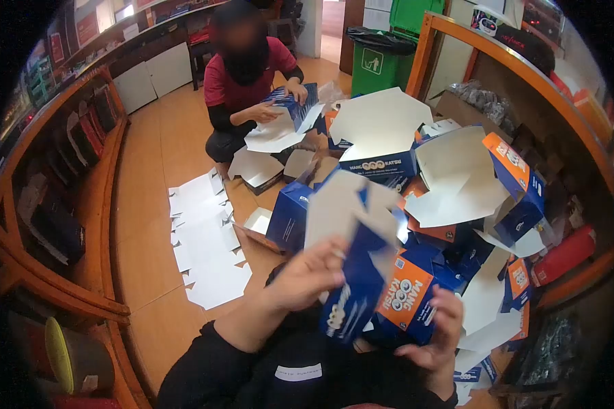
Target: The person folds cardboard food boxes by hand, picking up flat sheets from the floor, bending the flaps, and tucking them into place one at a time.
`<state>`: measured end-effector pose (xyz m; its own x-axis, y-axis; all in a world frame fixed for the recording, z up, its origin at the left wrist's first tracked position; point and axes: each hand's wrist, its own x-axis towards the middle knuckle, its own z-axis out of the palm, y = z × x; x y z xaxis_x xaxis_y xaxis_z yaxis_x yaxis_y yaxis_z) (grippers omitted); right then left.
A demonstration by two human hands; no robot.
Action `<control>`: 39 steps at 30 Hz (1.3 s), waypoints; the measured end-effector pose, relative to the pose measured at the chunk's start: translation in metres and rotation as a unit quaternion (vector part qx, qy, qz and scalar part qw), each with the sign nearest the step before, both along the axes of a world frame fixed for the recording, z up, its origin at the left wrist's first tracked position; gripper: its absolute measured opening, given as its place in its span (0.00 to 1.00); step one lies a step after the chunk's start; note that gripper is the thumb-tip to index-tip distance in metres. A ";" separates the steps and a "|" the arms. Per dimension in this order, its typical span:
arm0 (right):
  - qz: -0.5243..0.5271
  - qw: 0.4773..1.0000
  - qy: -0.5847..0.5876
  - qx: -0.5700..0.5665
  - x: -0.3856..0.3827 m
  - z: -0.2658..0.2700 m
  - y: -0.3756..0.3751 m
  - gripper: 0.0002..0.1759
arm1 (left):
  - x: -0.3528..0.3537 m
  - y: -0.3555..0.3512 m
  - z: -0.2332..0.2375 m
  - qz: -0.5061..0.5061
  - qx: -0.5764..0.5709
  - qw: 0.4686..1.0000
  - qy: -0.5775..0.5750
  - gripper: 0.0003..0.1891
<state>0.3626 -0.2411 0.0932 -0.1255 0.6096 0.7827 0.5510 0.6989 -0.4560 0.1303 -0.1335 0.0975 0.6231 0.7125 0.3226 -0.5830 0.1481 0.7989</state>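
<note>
My left hand (314, 269) is closed on a blue cardboard box (358, 283), thumb against its printed side. The box's white upper flap (338, 204) stands up, smeared by motion. My right hand (435, 334) is open, fingers curled and spread apart, beside an orange panel printed MANG KATSU (406, 293). This panel shows right behind the blue side of the held box. Around both hands lies a heap of folded boxes in blue and orange, among them a box with a raised white lid (457, 177).
Unfolded white card sheets (208, 238) lie on the wooden floor at left. Across from me a crouching person (249, 88) folds a blue box (297, 102). A green bin (382, 61) stands behind the heap. Wood-framed cabinets (54, 273) flank both sides.
</note>
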 end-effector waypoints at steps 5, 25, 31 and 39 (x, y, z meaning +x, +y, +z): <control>-0.042 0.995 -0.070 -0.049 -0.002 0.006 0.017 0.28 | 0.017 -0.019 0.003 -0.127 0.299 0.934 0.152 0.11; -0.127 0.992 -0.004 -0.014 0.004 0.006 0.012 0.09 | 0.035 -0.022 -0.049 -0.147 0.129 0.942 0.273 0.22; -0.032 0.962 0.062 -0.263 0.009 -0.004 0.013 0.22 | 0.028 -0.024 -0.029 -0.082 0.127 0.960 0.235 0.13; 0.033 0.989 0.118 -0.085 0.021 -0.021 0.002 0.14 | 0.035 -0.022 -0.045 -0.021 0.218 0.920 0.325 0.09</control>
